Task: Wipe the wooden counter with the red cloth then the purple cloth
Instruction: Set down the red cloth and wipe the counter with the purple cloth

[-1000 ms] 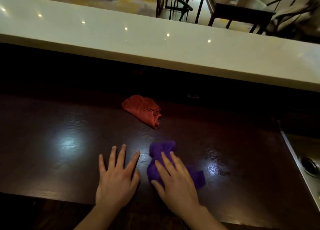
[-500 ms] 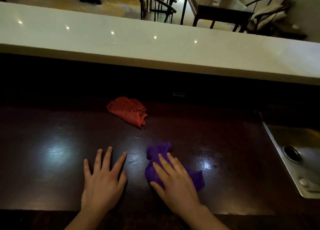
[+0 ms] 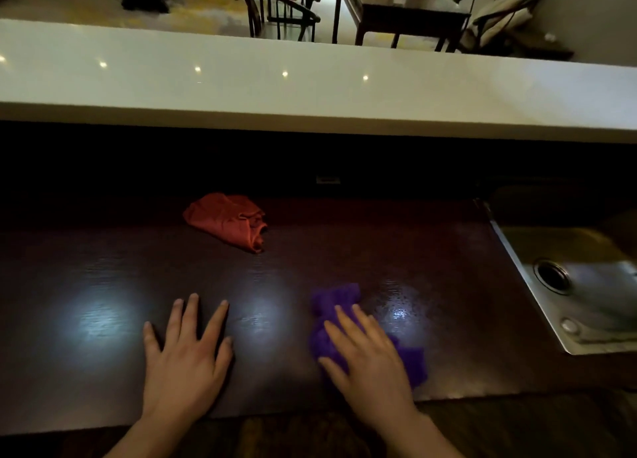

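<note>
A crumpled purple cloth (image 3: 332,302) lies on the dark wooden counter (image 3: 396,250), near its front edge. My right hand (image 3: 367,357) presses flat on top of it, fingers spread, covering its middle. My left hand (image 3: 186,350) rests palm down on the bare wood to the left of the cloth, fingers apart, holding nothing. A bunched red cloth (image 3: 227,221) lies alone farther back on the counter, well beyond both hands.
A steel sink (image 3: 586,285) with a round drain is set into the counter at the right. A raised white ledge (image 3: 310,88) runs along the back. Chairs and a dark table stand in the room beyond it.
My right hand has slid the purple cloth to the right, away from my left hand, which stays flat on the wood. The view has shifted right and shows more of the sink.
</note>
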